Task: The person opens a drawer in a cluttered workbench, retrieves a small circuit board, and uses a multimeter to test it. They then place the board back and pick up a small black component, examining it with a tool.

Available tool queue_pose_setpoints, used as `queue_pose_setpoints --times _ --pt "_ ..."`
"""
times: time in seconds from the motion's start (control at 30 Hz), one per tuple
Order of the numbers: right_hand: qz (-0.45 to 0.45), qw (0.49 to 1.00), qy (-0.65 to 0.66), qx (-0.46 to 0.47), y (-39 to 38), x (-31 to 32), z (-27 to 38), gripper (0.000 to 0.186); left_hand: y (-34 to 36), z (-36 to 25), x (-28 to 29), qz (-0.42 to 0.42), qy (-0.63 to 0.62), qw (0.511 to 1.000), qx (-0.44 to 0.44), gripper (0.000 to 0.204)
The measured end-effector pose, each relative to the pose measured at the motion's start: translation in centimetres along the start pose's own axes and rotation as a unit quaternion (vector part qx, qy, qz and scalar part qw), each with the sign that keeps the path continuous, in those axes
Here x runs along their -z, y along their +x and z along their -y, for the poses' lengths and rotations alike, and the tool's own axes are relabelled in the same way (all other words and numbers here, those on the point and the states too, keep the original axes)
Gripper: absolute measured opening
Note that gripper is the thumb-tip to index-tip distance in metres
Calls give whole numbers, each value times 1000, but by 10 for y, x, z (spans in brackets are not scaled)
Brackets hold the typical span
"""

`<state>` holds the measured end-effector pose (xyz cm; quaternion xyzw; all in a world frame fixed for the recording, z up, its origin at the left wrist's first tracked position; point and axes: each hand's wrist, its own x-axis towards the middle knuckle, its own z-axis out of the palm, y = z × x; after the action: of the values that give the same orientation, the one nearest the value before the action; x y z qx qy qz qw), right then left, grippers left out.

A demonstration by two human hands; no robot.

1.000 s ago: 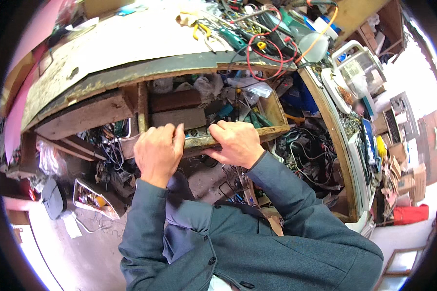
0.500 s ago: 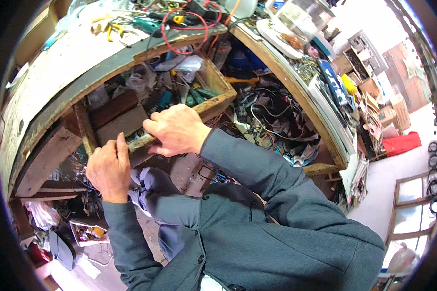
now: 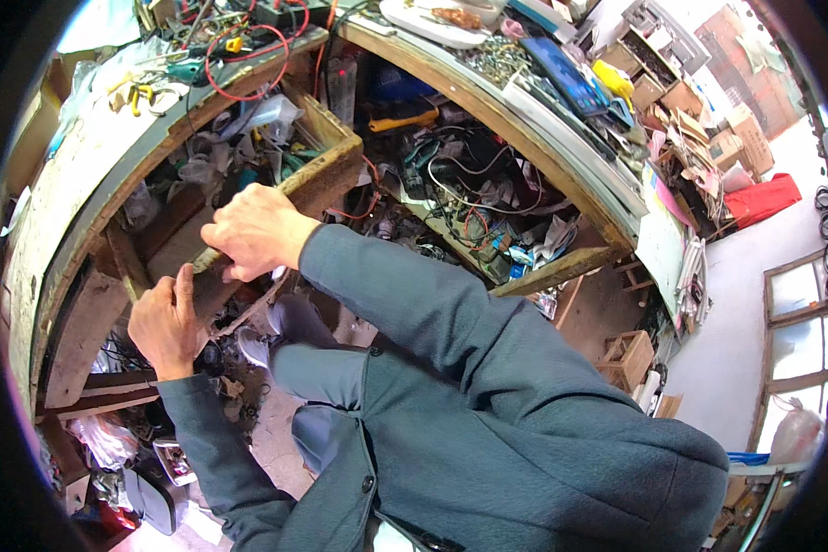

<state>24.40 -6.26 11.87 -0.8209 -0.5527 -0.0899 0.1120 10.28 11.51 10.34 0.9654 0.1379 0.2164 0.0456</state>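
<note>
My left hand (image 3: 164, 322) and right hand (image 3: 259, 230) each keep a closed grip on the front edge of the wooden drawer (image 3: 329, 171), fingers curled over the board; compared with a second ago, drawer and hands sit farther left in the frame, and the hold itself looks unchanged. Beyond it, at upper left, the desk (image 3: 69, 204) carries yellow-handled pliers (image 3: 135, 99) and a looped red cable (image 3: 248, 98). Farther off, a red bundle (image 3: 764, 201) lies at upper right, above a wooden-framed window (image 3: 794, 342) at the right edge.
</note>
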Motion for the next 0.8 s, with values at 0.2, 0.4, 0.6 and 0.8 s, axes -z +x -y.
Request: queue_pose_setpoints --times 0.2,0.4,0.6,0.8 --pt "-22 1000 1 0 -3 -1 1 45 -1 12 -1 10 0 998 -54 60" --pt "-74 997 18 0 -8 -11 2 45 -2 13 -1 19 -9 998 -51 62" --pt "-228 973 36 3 -25 -24 18 39 -1 6 5 46 -11 999 -24 62" --pt "-312 950 11 -13 -30 -48 25 56 1 4 8 52 -19 998 -15 60"
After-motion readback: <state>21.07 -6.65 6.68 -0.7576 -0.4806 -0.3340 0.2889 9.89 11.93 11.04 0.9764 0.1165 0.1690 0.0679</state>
